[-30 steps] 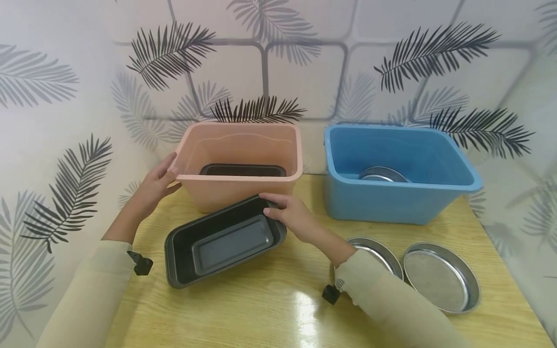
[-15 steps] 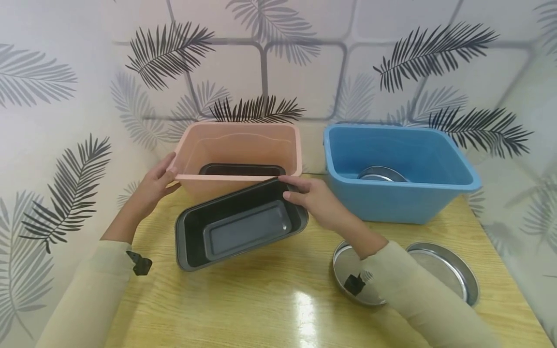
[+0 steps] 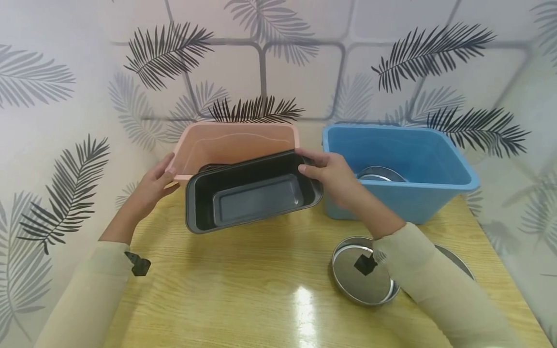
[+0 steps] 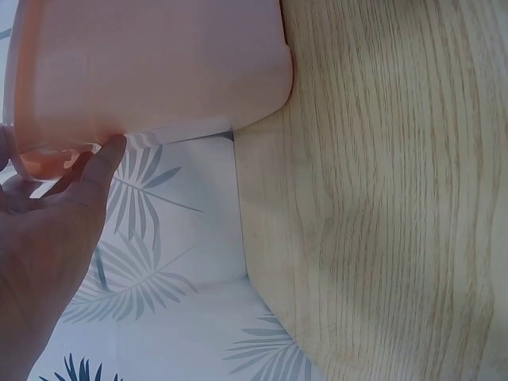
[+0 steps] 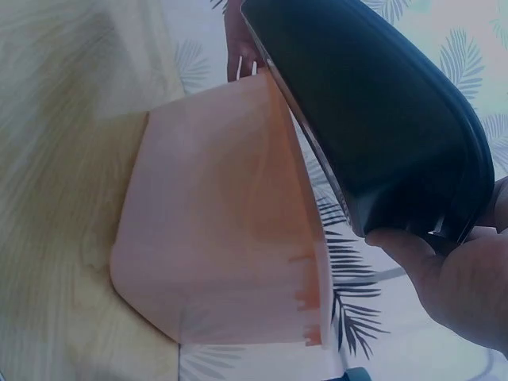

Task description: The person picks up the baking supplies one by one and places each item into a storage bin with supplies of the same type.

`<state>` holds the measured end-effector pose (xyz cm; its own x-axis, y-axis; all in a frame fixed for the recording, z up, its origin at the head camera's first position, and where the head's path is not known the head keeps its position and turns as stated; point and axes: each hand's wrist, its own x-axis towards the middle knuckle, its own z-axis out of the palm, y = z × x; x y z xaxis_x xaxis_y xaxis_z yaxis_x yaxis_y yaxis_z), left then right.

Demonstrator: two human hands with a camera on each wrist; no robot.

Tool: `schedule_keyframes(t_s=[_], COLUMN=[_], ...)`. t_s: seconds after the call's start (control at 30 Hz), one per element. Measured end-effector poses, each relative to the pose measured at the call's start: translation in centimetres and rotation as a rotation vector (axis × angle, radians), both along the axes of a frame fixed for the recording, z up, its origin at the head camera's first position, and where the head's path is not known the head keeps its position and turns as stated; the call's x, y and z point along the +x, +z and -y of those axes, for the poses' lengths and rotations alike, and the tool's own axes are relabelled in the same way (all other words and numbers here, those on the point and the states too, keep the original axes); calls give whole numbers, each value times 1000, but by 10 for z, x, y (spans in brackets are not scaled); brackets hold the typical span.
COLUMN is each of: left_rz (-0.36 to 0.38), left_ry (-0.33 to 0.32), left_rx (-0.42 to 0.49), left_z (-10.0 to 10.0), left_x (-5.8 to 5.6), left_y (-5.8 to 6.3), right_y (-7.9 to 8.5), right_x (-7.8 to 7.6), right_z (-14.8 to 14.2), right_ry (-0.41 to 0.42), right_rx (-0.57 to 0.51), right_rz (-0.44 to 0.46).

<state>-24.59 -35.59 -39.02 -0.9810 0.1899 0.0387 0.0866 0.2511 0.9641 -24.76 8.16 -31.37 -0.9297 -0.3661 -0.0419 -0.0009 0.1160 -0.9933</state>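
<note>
A dark, long loaf pan (image 3: 256, 200) is raised in front of the pink bin (image 3: 243, 124), tilted so its inside faces the head camera. My right hand (image 3: 337, 176) pinches its right end, thumb inside the wall. In the right wrist view the pan's dark underside (image 5: 373, 111) appears just beyond the bin's rim. My left hand (image 3: 152, 186) grips the pink bin's left rim; the left wrist view has its fingers at the bin wall (image 4: 159, 63). Inside the bin, another dark pan (image 3: 211, 167) is mostly hidden behind the raised one.
To the right stands a blue bin (image 3: 435, 203) with a round metal pan (image 3: 380, 170) inside. Two round metal pans lie on the wooden table (image 3: 226, 295): one (image 3: 363, 278) nearer the middle, the other (image 3: 457, 261) largely covered by my right sleeve. A patterned wall rises behind.
My right hand has lifted the loaf pan up and to the right, from before the pink bin to its front rim level. My left hand stays on the bin's rim.
</note>
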Motion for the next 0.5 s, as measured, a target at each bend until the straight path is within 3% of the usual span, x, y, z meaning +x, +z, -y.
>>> schedule_keyframes(t_s=[0.5], left_rz=[6], left_ry=[-8], left_rx=[28], left_z=[3], left_x=[-1], left_y=[-3], right_y=[21], right_x=[-39], right_z=[-12], right_ry=[-83], right_rx=[-56], right_rz=[-10])
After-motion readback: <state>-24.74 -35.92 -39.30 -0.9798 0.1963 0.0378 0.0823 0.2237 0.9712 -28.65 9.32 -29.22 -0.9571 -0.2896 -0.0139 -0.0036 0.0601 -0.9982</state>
